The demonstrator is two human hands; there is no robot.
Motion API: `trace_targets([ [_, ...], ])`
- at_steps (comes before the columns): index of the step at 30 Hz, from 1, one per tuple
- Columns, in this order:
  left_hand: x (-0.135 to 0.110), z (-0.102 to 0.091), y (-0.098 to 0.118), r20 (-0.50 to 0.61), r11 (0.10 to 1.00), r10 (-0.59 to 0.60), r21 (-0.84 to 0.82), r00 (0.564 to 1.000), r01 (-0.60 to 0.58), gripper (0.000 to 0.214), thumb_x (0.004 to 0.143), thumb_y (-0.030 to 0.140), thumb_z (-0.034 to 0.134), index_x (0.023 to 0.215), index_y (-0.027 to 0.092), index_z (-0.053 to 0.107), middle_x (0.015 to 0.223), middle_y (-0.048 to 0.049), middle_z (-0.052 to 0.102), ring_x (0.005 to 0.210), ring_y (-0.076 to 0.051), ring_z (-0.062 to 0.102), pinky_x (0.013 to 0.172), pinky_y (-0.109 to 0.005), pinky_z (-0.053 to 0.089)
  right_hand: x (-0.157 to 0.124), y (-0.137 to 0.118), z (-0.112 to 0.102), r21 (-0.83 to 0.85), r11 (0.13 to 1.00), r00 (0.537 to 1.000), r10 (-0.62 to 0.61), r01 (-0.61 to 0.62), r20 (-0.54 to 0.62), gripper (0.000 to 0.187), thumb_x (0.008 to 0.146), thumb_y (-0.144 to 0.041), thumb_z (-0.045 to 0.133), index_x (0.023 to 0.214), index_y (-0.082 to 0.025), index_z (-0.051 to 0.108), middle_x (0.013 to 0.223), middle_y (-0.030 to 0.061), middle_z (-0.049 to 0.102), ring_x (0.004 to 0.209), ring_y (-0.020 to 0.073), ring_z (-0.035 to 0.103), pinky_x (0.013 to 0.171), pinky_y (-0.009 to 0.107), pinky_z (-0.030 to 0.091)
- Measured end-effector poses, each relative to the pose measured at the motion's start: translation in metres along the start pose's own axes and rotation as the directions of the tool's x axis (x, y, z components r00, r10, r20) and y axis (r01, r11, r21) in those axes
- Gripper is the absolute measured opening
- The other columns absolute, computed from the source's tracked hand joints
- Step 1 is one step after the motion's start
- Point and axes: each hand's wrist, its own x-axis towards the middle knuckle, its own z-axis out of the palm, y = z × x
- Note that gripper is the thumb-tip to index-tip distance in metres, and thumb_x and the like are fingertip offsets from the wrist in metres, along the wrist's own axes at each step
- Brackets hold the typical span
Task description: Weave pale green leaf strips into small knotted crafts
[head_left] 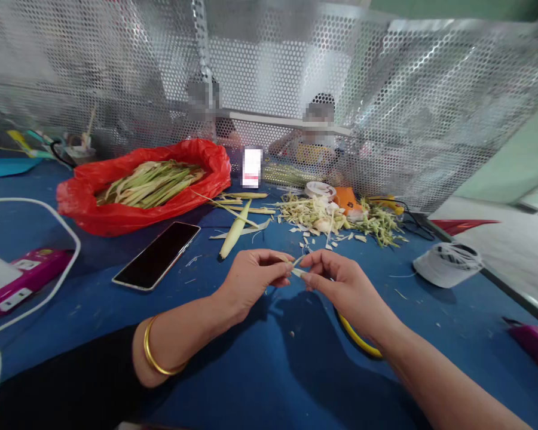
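Observation:
My left hand (256, 276), with a gold bangle on its wrist, and my right hand (347, 283) meet over the middle of the blue table. Between their fingertips is a thin, pale strip of corn husk (298, 272), pinched from both sides. Its ends are hidden by the fingers. A curved yellow piece (361, 341) shows from under my right forearm; I cannot make out the rest of it. Just beyond my left hand lies a pale green, pointed corn husk (236, 230), with loose husk strips (246, 209) around it.
A red plastic bag (143, 224) of husk strips (161, 182) stands back left, near a phone (158, 257). Husk scraps (314, 215) are heaped at the back. At right sits a spool of white thread (446, 266). A perforated metal screen (269, 65) borders the table, people behind it.

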Motion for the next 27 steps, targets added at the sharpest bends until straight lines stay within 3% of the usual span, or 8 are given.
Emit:
trace_targets([
  [6,0.002,-0.005,-0.001,0.076,0.998,-0.066,-0.012,0.995,0.067,0.020,0.076,0.030,0.070,0.090,0.016,0.074,0.070,-0.0010,0.067,0.065,-0.010,0.062,0.064,-0.021,0.048,0.001,0.000,0.005,0.192,0.978,0.996,0.074,-0.081,0.044,0.028,0.070,-0.040,0.072,0.085,-0.018,0.063,0.075,0.0015,0.065,0.070,0.0156,0.057,0.069,0.030,0.044],
  [8,0.001,-0.005,0.000,0.097,0.997,-0.073,0.016,0.993,0.071,0.018,0.079,0.028,0.066,0.090,0.016,0.074,0.069,-0.0009,0.066,0.065,-0.010,0.062,0.062,-0.021,0.047,0.000,0.000,0.005,0.258,0.963,0.997,0.071,-0.070,0.008,0.027,0.072,-0.041,0.072,0.086,-0.018,0.065,0.080,0.0020,0.066,0.074,0.0153,0.057,0.073,0.029,0.043],
  [11,-0.001,-0.003,-0.002,0.139,0.995,-0.093,0.050,0.986,0.086,0.017,0.080,0.027,0.064,0.090,0.016,0.073,0.066,0.0002,0.065,0.062,-0.011,0.063,0.061,-0.022,0.047,0.000,0.003,0.006,0.301,0.953,0.994,0.072,-0.044,-0.083,0.023,0.074,-0.040,0.071,0.079,-0.018,0.066,0.072,-0.0002,0.063,0.069,0.0133,0.054,0.072,0.027,0.042],
  [17,-0.001,-0.002,-0.008,0.261,0.990,-0.129,0.092,0.957,0.109,0.022,0.071,0.033,0.075,0.084,0.016,0.071,0.059,0.0039,0.058,0.051,-0.009,0.058,0.056,-0.023,0.049,0.000,0.006,0.010,0.245,0.969,0.990,0.031,0.003,-0.136,0.021,0.074,-0.036,0.070,0.069,-0.019,0.061,0.059,-0.0032,0.056,0.060,0.0120,0.049,0.062,0.026,0.040],
  [27,-0.003,-0.001,-0.004,0.266,0.993,-0.082,0.105,0.960,0.055,0.020,0.066,0.029,0.078,0.078,0.014,0.073,0.055,0.0015,0.063,0.052,-0.010,0.060,0.060,-0.025,0.054,0.001,0.011,0.009,0.156,0.987,0.969,0.003,0.037,-0.248,0.018,0.076,-0.032,0.066,0.066,-0.019,0.059,0.059,-0.0035,0.055,0.060,0.0126,0.047,0.064,0.027,0.037],
])
